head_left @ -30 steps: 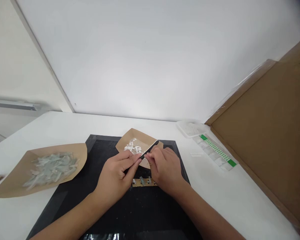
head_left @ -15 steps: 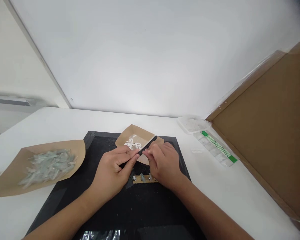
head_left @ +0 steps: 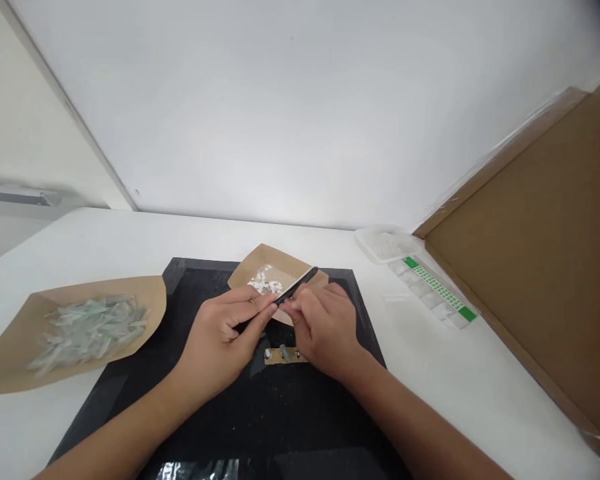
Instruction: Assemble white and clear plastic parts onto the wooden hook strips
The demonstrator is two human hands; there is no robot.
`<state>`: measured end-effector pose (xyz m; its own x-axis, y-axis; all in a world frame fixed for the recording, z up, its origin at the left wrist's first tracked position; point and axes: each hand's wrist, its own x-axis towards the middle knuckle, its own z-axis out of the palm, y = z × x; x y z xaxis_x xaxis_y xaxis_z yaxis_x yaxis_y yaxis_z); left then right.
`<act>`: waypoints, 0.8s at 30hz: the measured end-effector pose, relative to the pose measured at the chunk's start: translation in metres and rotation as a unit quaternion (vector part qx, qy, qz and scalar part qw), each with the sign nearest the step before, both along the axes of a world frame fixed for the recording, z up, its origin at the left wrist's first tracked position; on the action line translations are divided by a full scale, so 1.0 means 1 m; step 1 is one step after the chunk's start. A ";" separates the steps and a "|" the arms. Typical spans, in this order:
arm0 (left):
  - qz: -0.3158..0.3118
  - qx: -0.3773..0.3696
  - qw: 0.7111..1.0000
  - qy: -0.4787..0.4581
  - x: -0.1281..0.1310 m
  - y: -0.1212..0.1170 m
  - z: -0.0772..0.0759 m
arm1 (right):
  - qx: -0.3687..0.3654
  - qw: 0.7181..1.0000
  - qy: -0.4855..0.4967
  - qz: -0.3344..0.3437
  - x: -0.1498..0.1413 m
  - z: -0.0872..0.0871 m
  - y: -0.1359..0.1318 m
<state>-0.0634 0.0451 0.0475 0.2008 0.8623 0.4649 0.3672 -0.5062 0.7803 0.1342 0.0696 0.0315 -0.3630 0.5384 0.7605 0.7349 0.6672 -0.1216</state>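
The black file (head_left: 296,285), a slim dark strip, is held above the black mat (head_left: 180,393) at the centre of the white surface (head_left: 480,393), between the two hands. From the left: a brown paper tray (head_left: 10,353) lies on the surface and is filled with pale greenish slivers (head_left: 87,328); it lies clear of both hands. The mat lies next, its left edge just beside that tray. The left hand (head_left: 220,347) is closed on the near end of the file, thumb and forefinger pinched on it. The file slants up and to the right, its far tip over a smaller paper tray (head_left: 300,267) that holds small white chips (head_left: 265,283). The right hand (head_left: 325,330) is closed with its fingertips at the middle of the file; a small piece appears to be pinched there, but it cannot be made out. Below the hands a short brass bar (head_left: 281,355) with studs lies on the mat, partly covered by the right hand. Further right, a clear shallow dish (head_left: 387,245), a green-edged strip (head_left: 437,290) and a cardboard panel (head_left: 540,267) are noted.

The step in hand is judged to be rubbing a small piece against the file. The next move is judged to call for a steady pinch and short, light strokes.
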 end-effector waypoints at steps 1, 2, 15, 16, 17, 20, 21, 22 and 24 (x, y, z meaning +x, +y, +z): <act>0.001 -0.001 1.000 0.000 0.000 0.000 0.001 | 0.001 1.000 0.007 -0.009 0.000 0.000 0.000; 0.004 -0.004 1.000 -0.001 0.000 0.000 0.001 | -0.002 1.000 0.011 -0.018 0.000 0.001 0.000; 0.000 -0.020 1.000 -0.006 0.004 -0.002 -0.001 | -0.027 0.999 0.010 -0.032 0.005 0.006 0.000; 0.001 -0.024 1.000 -0.009 0.004 -0.002 -0.001 | -0.029 0.999 0.013 -0.033 0.005 0.006 -0.001; 0.000 -0.027 1.000 -0.012 0.004 -0.002 -0.001 | -0.033 0.999 0.010 -0.027 0.004 0.006 -0.001; -0.005 -0.031 0.999 -0.018 0.004 -0.001 -0.002 | -0.022 1.000 -0.006 -0.002 0.003 0.006 -0.001; -0.003 -0.031 0.999 -0.019 0.004 -0.001 -0.002 | -0.011 1.000 0.000 -0.011 0.003 0.006 -0.001; 0.001 -0.033 0.999 -0.020 0.004 -0.001 -0.002 | -0.007 1.000 0.007 -0.022 0.003 0.006 0.000; 0.003 -0.037 0.999 -0.023 0.004 -0.002 -0.002 | -0.012 0.999 0.007 -0.030 0.005 0.006 0.002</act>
<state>-0.0593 0.0433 0.0460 0.1745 0.8958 0.4087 0.3333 -0.4444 0.8316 0.1390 0.0714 0.0380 -0.3186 0.5775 0.7517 0.7712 0.6190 -0.1486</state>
